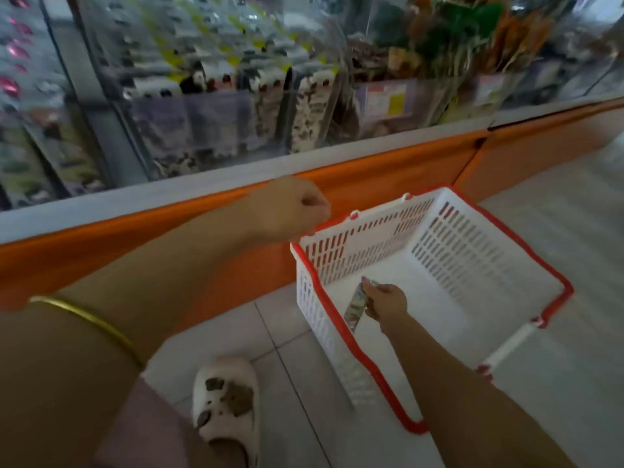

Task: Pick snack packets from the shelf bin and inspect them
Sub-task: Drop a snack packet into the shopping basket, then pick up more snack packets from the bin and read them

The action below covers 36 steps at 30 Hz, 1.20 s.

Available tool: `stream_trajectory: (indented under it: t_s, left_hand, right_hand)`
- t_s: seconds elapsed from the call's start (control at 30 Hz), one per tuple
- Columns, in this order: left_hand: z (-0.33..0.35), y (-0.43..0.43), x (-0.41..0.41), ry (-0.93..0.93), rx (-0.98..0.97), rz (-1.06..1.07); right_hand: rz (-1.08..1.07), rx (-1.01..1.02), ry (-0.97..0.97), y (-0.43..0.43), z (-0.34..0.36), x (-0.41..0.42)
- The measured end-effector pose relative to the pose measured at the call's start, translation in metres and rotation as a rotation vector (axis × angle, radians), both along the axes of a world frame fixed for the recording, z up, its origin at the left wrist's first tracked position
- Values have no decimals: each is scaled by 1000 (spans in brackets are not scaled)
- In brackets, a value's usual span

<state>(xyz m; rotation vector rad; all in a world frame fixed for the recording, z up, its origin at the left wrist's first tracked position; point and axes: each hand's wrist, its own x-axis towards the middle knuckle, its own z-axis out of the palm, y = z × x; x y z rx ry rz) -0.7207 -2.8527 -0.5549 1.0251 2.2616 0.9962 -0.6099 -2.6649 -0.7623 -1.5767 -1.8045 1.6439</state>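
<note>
Right fingers (373,293) tight around snack packet (356,307) over basket (371,238) — left fingers (317,207) curled, hold unclear.

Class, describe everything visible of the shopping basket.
The shopping basket looks like white plastic, with slotted walls and a red rim. It stands upright on the tiled floor beside the orange shelf base, its handle's white grip folded down at the right. The right hand holds a snack packet over its bare bottom; the left hand is at its far-left corner, contact unclear.
</note>
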Motion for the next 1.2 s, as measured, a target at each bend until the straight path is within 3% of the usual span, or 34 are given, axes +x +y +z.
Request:
stream_trajectory:
  t_s: [0.3,0.57,0.67,0.7,0.73,0.8,0.87,0.93,1.1,1.2]
  left_hand:
    - [-20,5,-10,-16,-58,-73]
    - [-21,4,-16,-103,-51,-36]
    - [-15,1,-15,-123,-48,-26]
    - [-12,-1,-15,-125,-45,-19]
    - [-9,-2,-14,-124,-40,-10]
    - [0,-6,-13,-119,-19,20]
    - [14,-14,-11,-114,6,53]
    - [33,-27,-10,-89,37,72]
    - [83,-88,-10,59,155,170]
    - [99,-134,-13,155,258,268]
  right_hand:
    - [-78,-217,-182,3,-69,12]
    - [-166,-196,-70,7,-63,19]
    - [-76,-136,-243,6,-35,16]
    - [44,42,-366,1,-23,15]
    - [24,45,-317,0,-6,11]
    - [-115,-157,59,-8,30,-10]
    - [-167,-170,258,-24,72,-31]
    - [-12,-29,315,-44,121,-51]
    - [392,227,689,-121,241,-80]
    - [653,418,776,-169,284,-88]
